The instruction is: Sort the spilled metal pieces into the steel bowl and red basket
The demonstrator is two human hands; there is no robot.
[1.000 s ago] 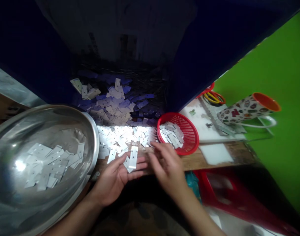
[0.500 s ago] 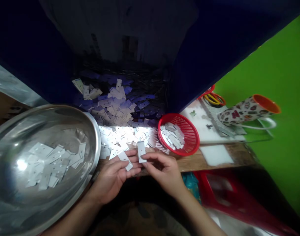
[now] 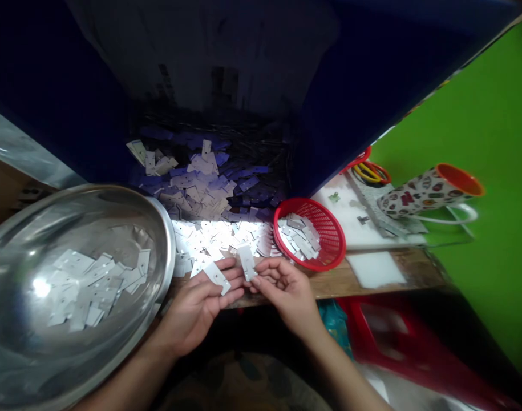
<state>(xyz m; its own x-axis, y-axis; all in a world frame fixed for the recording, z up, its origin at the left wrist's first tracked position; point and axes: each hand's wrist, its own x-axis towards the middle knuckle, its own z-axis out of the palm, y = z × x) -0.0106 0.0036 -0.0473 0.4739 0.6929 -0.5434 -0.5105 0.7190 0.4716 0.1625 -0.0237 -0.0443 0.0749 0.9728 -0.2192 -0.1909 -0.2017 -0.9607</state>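
Note:
My left hand (image 3: 201,302), palm up, holds a small flat white plate with a hole (image 3: 217,277) under its thumb. Between thumb and fingertips, my right hand (image 3: 288,294) pinches a second white plate (image 3: 246,261), tilted and close to the left fingertips. Behind both hands lies a heap of similar white plates (image 3: 205,197), brightly lit at its front edge. A red basket (image 3: 331,228) with several plates in it stands right of the heap. On the left, a large steel bowl (image 3: 93,200) holds several more.
Dark blue panels (image 3: 350,85) wall in the heap at the back and sides. At right are a white board (image 3: 350,200), a patterned cup with an orange rim (image 3: 423,191) and a white block (image 3: 376,270) on the wooden bench edge (image 3: 333,285). Below it is a red plastic object (image 3: 415,348).
The plate in my right hand has turned from nearly upright to a slant, and the right fingers have curled around its lower end. My left hand still holds its plate.

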